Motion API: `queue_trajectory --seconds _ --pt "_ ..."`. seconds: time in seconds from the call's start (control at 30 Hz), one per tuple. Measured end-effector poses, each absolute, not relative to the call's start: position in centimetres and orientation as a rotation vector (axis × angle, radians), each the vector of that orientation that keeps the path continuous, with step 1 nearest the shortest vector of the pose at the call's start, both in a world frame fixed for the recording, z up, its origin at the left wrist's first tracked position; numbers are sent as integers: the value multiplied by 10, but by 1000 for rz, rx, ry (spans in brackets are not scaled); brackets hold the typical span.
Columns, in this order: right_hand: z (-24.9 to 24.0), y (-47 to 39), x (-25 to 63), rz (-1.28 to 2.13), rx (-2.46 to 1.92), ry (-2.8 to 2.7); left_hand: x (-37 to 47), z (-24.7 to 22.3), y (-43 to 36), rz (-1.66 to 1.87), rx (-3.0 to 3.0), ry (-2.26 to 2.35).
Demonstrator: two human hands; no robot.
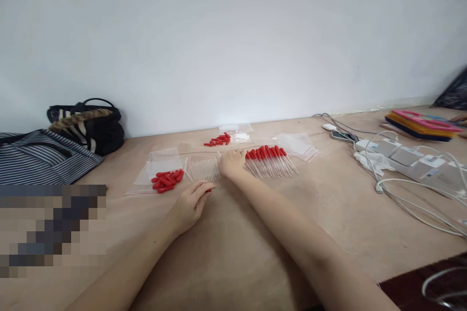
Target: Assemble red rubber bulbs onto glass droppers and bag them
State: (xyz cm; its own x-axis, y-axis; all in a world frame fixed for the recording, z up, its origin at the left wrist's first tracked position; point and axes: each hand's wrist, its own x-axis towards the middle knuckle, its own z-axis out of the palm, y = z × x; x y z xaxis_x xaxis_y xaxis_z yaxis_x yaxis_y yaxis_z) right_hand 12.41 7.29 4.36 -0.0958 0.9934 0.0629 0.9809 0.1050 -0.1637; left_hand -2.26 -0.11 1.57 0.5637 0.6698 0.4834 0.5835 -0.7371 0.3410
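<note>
My left hand is pinched shut on a red rubber bulb, of which only a small bit shows at the fingertips. My right hand is curled between two rows of droppers, and its fingers hide whatever they may hold. To its right lies a row of finished droppers, clear thin tubes with red bulbs on their far ends. A row of bare clear tubes lies to its left. Further left, a pile of red bulbs rests on a plastic zip bag.
Behind the hands lie more red bulbs and small clear tubes. Another zip bag is at right. White power strips with cables, a phone and stacked coloured boards stand further right. Bags sit far left against the wall.
</note>
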Motion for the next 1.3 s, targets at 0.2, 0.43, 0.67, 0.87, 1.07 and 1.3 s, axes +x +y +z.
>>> queue_trajectory --seconds 0.2,0.43,0.67,0.87,1.07,1.3 --pt "28 32 185 -171 -1699 -2095 -11 8 -7 784 2332 1072" --pt "-7 -15 248 -168 -1246 -2231 -3 14 -8 742 2427 1130" --pt "1 -33 231 47 -1177 -2167 10 10 -13 746 2313 1253" --pt "-2 -36 221 101 -1135 -2138 15 8 -17 728 2193 1267" --pt "-5 -36 219 59 -1091 -2166 17 8 -17 748 2089 1250" --pt "-6 -37 217 -56 -970 -2188 17 4 -16 854 1987 1238"
